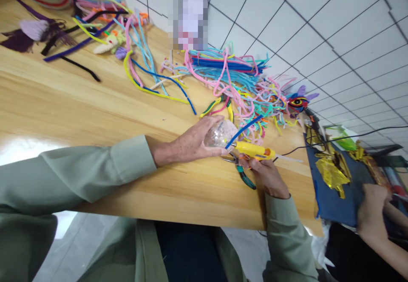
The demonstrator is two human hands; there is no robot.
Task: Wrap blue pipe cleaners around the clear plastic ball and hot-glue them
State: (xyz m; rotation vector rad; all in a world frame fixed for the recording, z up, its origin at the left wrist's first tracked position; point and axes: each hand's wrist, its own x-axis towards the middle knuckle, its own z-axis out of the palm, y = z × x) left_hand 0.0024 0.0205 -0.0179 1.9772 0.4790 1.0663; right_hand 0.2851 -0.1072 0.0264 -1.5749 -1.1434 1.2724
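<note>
My left hand (191, 141) is wrapped round a clear, shiny ball (219, 134) above the wooden table. In my right hand (269, 175) is a yellow hot glue gun (251, 149), its nozzle pointing left at the ball's right side. A pale glue stick (288, 158) pokes out of the gun's rear. A blue pipe cleaner (247, 129) slants up to the right from beside the nozzle; I cannot tell whether it is attached to the ball. Green-handled pliers (245, 178) lie under my right hand, and yellow-and-green pliers (213, 104) lie just beyond the ball.
Bundled and tangled pipe cleaners (226, 75) run along the tiled wall (287, 27). Craft pieces lie at the far left. A black cord (344, 137) crosses to the right, over a blue surface with gold foil (333, 171). Another person's hand (372, 205) is there.
</note>
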